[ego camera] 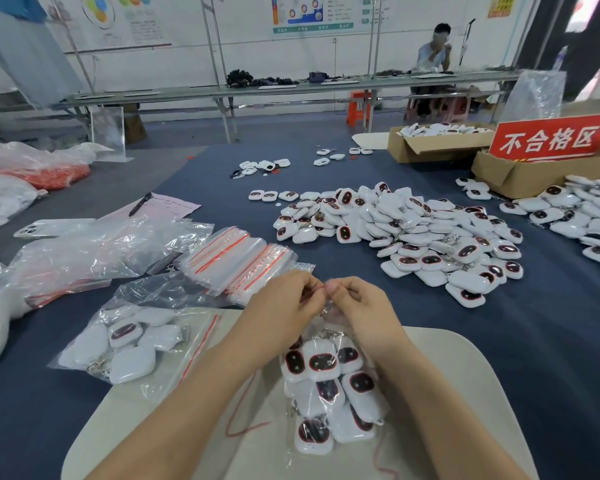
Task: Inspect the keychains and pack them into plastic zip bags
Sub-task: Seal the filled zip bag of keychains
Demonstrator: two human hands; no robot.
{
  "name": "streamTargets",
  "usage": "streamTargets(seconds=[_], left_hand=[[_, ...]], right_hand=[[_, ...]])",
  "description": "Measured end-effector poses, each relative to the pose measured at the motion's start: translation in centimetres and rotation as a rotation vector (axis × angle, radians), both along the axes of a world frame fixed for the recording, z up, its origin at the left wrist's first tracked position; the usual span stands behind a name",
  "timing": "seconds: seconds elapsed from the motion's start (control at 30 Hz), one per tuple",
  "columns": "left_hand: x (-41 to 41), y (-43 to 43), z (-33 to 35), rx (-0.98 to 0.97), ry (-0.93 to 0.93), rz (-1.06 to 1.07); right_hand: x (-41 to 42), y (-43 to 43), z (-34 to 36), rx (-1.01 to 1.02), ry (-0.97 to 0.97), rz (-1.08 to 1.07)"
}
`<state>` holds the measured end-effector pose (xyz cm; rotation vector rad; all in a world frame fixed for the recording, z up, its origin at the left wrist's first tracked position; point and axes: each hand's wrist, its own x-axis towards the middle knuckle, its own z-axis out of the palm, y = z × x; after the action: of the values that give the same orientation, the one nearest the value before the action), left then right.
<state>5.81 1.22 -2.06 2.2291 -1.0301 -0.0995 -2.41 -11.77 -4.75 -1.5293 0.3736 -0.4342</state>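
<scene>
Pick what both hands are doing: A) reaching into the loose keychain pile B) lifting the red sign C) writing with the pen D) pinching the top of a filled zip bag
D: the left hand and right hand pinch the top edge of the zip bag holding keychains.

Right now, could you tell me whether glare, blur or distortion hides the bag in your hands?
Head view: light even, shadows faint; the zip bag held by the left hand and right hand shows glints, yet its keychains are readable; wide-angle distortion bows the far bench; empty bags at left glare more.
</scene>
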Motion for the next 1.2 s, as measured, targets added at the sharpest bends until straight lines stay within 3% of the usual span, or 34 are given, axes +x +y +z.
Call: streamTargets(seconds=[0.2,0.73,1.2], left_hand=[[0.1,0.3,-0.5,-0.004,0.034,-0.008],[-0.8,4.1,-0.4,0.039,0.069,0.0],[-1.4,7.8,0.1,0.155,-0.075,-0.003]], right_hand=[[0.1,0.4,-0.4,-0.157,0.011,-0.11],[0.3,0.4,-0.7,-0.174,0.046,-0.197],[0.3,0.1,-0.7,-0.152,0.045,-0.204]])
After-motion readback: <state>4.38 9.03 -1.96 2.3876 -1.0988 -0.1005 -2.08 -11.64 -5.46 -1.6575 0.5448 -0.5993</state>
